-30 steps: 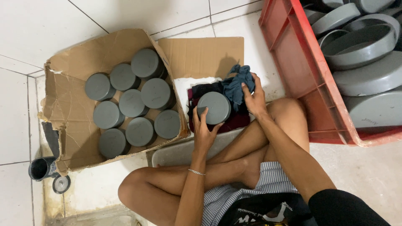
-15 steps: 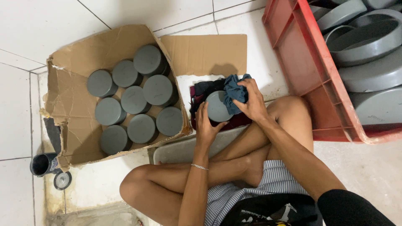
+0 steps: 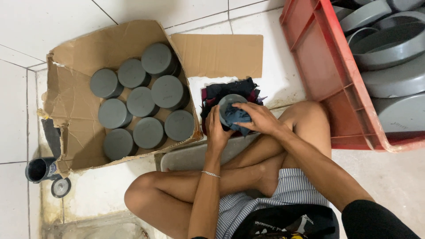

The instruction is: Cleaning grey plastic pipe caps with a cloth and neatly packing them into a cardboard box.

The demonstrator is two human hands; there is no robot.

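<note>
Grey plastic pipe cap, round, held at centre of view above the person's crossed legs. Left hand cups the cap from its near-left side, fingers wrapped around the rim. Right hand lies over the cap's right side, fingers closed on a blue cloth pressed against the cap's face. Directly behind the cap, a heap of dark and red rags on the white tile floor. Near side of the hands: a pale flat tray under the left forearm. Left: an open cardboard box holding eight matching grey caps, standing close together. Far right: a red plastic crate with larger grey pipe fittings. Near left edge: a small dark can with its lid just beside it.
</note>
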